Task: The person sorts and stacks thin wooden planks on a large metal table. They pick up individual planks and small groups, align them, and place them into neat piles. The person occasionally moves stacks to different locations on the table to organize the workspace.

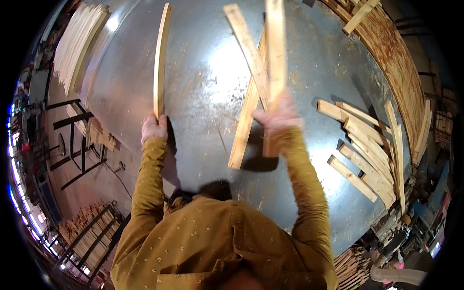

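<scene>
My left hand (pixel 154 129) is closed round the near end of a long, narrow wooden board (pixel 162 58), which points away from me over the grey metal tabletop (pixel 203 140). Another wooden board (pixel 276 48) is gripped by my right hand (pixel 281 116), slightly blurred; a dark shadow lies under its near end. Just left of that hand, two more boards cross: one slants from the far left (pixel 245 46), and a second (pixel 241 137) runs toward me, its near end on the table. My right hand and its board partly hide where they meet.
Several short boards (pixel 365 145) lie fanned out at the table's right. A rust-brown curved surface (pixel 391 63) runs beyond the right edge. At the far left is a neat stack of pale boards (pixel 79 46). A black metal frame (pixel 77 140) and a rack of wood pieces (pixel 89 234) stand lower left.
</scene>
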`<control>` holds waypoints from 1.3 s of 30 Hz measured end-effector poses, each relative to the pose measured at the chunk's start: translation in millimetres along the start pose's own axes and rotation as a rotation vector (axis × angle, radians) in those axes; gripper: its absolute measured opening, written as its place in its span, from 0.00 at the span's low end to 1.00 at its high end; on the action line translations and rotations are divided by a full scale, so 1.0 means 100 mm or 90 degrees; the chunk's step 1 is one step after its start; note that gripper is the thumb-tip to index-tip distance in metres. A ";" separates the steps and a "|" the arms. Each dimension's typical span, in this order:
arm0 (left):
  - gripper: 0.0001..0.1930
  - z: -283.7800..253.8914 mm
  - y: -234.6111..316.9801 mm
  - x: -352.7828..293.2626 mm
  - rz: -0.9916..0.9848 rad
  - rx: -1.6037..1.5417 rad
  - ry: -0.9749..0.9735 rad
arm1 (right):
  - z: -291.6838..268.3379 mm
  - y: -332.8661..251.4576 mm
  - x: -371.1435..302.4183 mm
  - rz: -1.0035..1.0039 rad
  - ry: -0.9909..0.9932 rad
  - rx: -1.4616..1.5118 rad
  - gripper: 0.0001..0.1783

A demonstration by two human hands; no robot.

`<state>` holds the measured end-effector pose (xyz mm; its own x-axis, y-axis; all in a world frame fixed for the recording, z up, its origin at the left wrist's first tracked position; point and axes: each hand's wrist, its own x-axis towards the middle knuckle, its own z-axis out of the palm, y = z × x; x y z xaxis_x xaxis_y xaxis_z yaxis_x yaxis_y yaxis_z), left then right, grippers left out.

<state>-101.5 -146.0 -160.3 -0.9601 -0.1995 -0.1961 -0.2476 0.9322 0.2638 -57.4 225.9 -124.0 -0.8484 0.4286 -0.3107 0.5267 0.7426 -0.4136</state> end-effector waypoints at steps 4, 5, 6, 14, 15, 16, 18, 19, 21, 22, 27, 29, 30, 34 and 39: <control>0.20 0.17 0.00 -0.26 -0.003 -0.087 -0.009 | 0.32 0.18 -0.39 0.112 -0.043 0.352 0.55; 0.19 0.19 0.08 -0.37 0.005 -0.143 -0.001 | 0.34 0.24 -0.46 0.139 0.019 0.298 0.53; 0.18 0.15 0.13 -0.51 0.013 -0.109 -0.010 | 0.35 0.30 -0.56 0.166 0.081 0.244 0.50; 0.15 0.38 0.21 -1.05 -0.004 -0.615 -0.144 | 0.11 0.27 -1.06 0.015 -0.216 1.102 0.29; 0.21 0.28 0.29 -1.18 -0.020 -0.719 -0.236 | 0.18 0.15 -1.01 -0.032 -0.362 1.249 0.27; 0.31 0.12 0.45 -1.31 -0.028 -0.921 -0.356 | 0.43 0.04 -0.89 -0.008 -0.347 1.231 0.28; 0.44 -0.02 0.68 -1.41 0.107 -0.979 -0.429 | 1.10 -0.39 -0.96 0.049 -0.121 1.243 0.29; 0.50 -0.01 0.69 -1.48 0.198 -0.962 -0.371 | 1.00 -0.72 -1.09 -0.004 -0.057 0.892 0.29; 0.53 0.02 0.55 -1.30 0.118 -0.964 -0.467 | 1.09 -0.80 -1.15 -0.119 0.001 0.740 0.28; 0.53 -0.03 0.47 -1.23 0.081 -0.932 -0.471 | 1.21 -0.80 -1.11 -0.112 0.011 0.771 0.28; 0.45 0.01 -0.45 -1.00 0.154 -0.611 -0.203 | 0.48 -0.88 -1.10 0.157 -0.017 0.332 0.42; 0.35 -0.39 -0.35 -0.72 0.107 -0.266 -0.237 | 0.96 -0.60 -0.98 0.104 0.142 -0.074 0.42; 0.32 -0.48 -0.38 -0.58 0.102 -0.065 -0.246 | 1.01 -0.65 -0.96 0.133 0.094 -0.063 0.45; 0.41 -0.56 -0.25 -0.59 0.182 0.130 -0.161 | 0.92 -0.73 -0.80 0.279 0.017 0.213 0.51; 0.50 -0.15 0.19 -1.19 0.270 -0.713 -0.479 | 0.72 -1.22 -1.44 0.140 0.079 0.735 0.51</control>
<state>5.7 -108.9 -117.4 -0.7770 0.5689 -0.2693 -0.2737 0.0799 0.9585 4.6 36.7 -90.3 -0.6987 0.5841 -0.4130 0.3446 -0.2312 -0.9099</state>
